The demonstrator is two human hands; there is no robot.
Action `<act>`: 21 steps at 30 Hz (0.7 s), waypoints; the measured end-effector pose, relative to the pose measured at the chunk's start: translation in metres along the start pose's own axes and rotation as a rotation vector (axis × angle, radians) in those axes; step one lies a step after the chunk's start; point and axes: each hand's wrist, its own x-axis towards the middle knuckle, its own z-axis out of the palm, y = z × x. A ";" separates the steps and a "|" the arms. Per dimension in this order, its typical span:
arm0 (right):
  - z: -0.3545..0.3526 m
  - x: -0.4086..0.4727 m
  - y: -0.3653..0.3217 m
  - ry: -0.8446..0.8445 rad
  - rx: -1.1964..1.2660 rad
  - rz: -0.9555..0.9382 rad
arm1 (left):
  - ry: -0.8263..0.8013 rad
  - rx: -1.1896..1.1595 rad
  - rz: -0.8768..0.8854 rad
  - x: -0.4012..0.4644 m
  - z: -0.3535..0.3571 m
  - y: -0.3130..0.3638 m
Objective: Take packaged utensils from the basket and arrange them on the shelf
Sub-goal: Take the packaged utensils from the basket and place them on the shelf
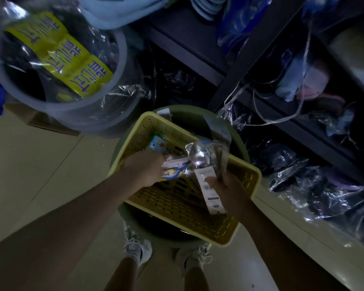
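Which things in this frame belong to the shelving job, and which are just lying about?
Job: yellow basket; clear spoon pack in right hand; printed pack at left hand; dark shelf.
Lying about: grey tub, wrapped bundles on floor.

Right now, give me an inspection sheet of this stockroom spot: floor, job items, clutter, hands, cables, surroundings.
Surface: pale tiled floor.
Job's things: yellow basket resting on a green bin; clear-wrapped utensil pack with white label.
Clutter: plastic-wrapped goods heaped by the shelf base.
Grippers: left hand reaching into the basket; right hand gripping the utensil pack.
Cables: white strapping trailing off the shelf.
Surroundings: dark metal shelf; grey tub with yellow-labelled packs.
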 end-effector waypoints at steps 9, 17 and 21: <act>-0.050 -0.117 -0.101 0.109 0.472 -0.014 | 0.163 -0.966 0.021 -0.135 -0.130 0.032; -0.068 -0.268 -0.230 0.198 0.725 -0.346 | 0.227 -1.208 0.320 -0.241 -0.240 0.119; -0.089 -0.325 -0.266 0.433 0.685 -0.442 | 0.229 -1.242 0.537 -0.285 -0.288 0.162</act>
